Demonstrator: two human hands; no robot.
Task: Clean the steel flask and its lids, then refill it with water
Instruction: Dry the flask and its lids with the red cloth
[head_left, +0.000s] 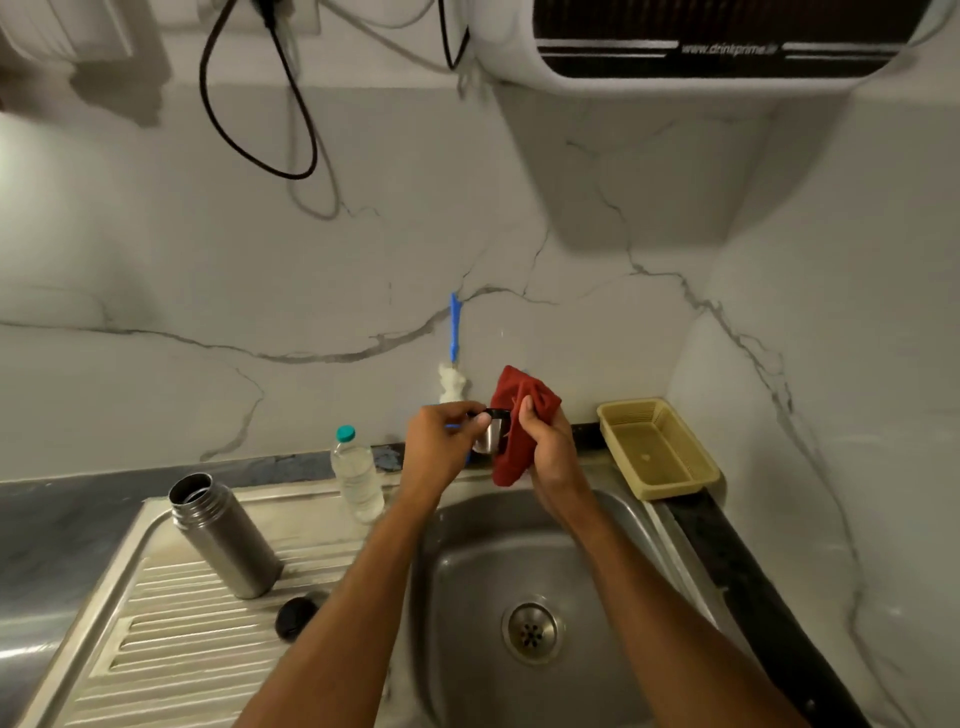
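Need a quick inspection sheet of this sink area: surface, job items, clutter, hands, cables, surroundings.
Surface: steel sink with ribbed drainboard.
Job's things: open steel flask upright on drainboard; black lid beside it; steel cap being wiped with red cloth.
Clutter: plastic bottle, blue brush, yellow basket.
Hands: left hand holds cap; right hand grips cloth.
Cables: black cable looped on wall.
Surroundings: marble wall, water purifier.
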